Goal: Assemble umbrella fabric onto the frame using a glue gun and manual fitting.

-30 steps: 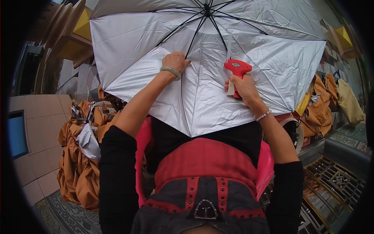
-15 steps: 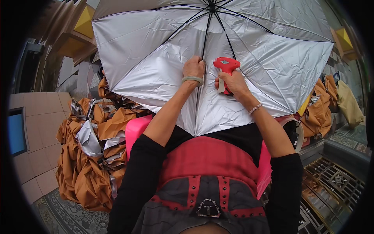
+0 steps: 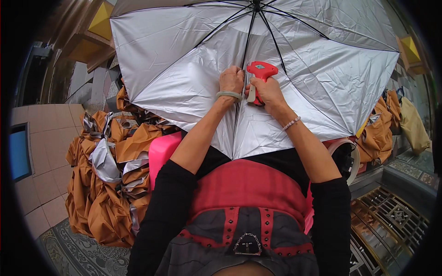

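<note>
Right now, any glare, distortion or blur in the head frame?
Head view: bright sheen on the silver umbrella canopy; pale tiles curve near the left rim, corners fall black; left hand, right hand and red tool show no obvious motion blur.

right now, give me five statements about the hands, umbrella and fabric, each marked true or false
1. The right hand holds a red tagging gun. True.
2. The open umbrella shows a black lining. False: its lining is silver.
3. The left hand touches the open umbrella. True.
4. A beaded bracelet circles the left wrist. False: it circles the right wrist.
5. Orange-brown fabric lies heaped at the picture's left. True.
</note>
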The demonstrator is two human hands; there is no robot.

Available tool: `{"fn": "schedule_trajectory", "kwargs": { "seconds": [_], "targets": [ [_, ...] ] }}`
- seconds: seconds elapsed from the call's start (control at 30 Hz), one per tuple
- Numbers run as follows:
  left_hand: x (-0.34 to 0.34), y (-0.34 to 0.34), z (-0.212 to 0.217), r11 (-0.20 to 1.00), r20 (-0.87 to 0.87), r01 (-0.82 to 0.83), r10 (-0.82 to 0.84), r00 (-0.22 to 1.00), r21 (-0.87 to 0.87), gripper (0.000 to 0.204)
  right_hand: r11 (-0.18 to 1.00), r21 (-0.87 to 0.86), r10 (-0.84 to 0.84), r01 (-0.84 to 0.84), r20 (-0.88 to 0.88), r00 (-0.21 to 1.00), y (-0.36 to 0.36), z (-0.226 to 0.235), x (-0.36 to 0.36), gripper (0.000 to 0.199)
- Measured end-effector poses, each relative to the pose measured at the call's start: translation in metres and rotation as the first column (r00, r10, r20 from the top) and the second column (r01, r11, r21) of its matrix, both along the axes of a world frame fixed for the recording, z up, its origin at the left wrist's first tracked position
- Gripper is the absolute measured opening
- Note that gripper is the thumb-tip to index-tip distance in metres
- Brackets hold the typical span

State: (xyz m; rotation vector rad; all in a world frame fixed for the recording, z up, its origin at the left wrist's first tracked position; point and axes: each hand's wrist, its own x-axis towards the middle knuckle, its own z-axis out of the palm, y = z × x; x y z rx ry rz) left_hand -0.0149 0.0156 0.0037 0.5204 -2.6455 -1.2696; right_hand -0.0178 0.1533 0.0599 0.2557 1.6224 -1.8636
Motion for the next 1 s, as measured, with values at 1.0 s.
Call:
{"fn": "schedule_trajectory", "kwargs": {
  "seconds": [1.0],
  "targets": [
    [0.001, 0.011, 0.008, 1.000, -0.045, 0.030, -0.030, 0.999, -0.011, 0.021, 0.987, -0.131, 0.108, -0.094, 0.102, 0.989, 0.015, -0.002, -0.012, 0.021]
  ]
}}
